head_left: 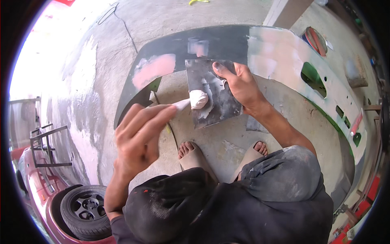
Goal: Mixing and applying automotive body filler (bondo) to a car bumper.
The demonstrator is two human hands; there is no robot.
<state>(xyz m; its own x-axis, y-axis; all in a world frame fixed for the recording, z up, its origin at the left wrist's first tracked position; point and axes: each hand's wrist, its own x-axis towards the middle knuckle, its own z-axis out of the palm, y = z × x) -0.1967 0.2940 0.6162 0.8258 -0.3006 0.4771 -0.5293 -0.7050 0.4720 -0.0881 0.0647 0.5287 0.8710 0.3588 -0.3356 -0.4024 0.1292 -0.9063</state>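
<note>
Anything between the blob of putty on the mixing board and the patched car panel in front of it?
Nothing visible. The putty blob sits on the metal board held by the right hand, with the left hand's spreader touching it. The panel lies just beyond the board's far edge.

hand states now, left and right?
Left hand: closed on a putty knife loaded with filler.
Right hand: closed on the mixing board.

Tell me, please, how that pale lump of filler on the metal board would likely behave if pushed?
The filler lump would probably smear rather than roll: dried streaks already mark the metal board. It looks soft and sticky, clinging to the spreader in the left hand.
</note>
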